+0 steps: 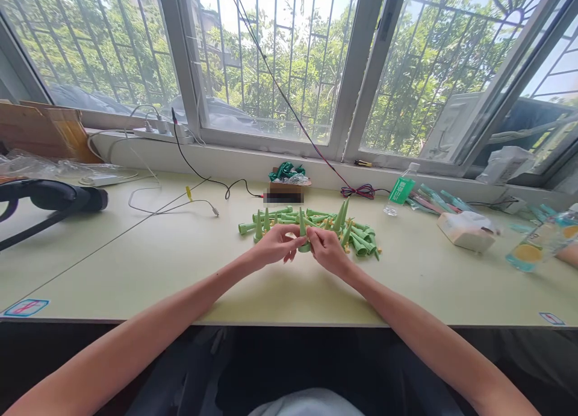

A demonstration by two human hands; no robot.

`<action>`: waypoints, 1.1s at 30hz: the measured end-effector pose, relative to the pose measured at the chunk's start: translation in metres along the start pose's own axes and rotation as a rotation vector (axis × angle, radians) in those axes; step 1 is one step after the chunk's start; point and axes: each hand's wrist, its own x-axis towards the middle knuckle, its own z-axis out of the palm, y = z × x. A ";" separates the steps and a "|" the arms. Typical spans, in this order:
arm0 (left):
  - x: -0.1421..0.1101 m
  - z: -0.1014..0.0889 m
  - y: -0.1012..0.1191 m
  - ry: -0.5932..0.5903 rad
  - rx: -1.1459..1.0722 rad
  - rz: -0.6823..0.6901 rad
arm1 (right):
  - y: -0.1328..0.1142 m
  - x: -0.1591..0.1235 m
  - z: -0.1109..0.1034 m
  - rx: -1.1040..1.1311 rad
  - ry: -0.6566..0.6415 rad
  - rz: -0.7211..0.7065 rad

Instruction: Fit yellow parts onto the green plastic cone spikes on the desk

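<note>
With my left hand (280,245) closed round the low part of the upright cone (302,222), near the pile (361,242), I'd brace it there and press gently with my right hand (327,249), whose grip at its side I can't tell.

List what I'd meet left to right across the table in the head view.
Black curved device, yellow cable tag, left hand, held green pointed cone, right hand, clear plastic bottle with green label, white box.
</note>
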 end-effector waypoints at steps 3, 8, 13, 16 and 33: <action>0.002 -0.001 -0.004 0.005 0.017 0.020 | 0.000 0.000 0.000 -0.016 -0.010 0.001; 0.003 -0.004 -0.009 0.000 0.049 0.032 | -0.001 0.001 -0.001 -0.035 -0.029 -0.002; 0.003 -0.005 -0.011 -0.005 0.046 0.037 | -0.002 0.002 -0.002 -0.053 -0.036 -0.005; 0.004 -0.005 -0.014 -0.003 0.039 0.025 | -0.003 0.001 -0.002 -0.075 -0.048 -0.020; 0.004 -0.006 -0.016 -0.042 0.011 0.005 | -0.006 -0.001 0.000 -0.118 -0.043 -0.089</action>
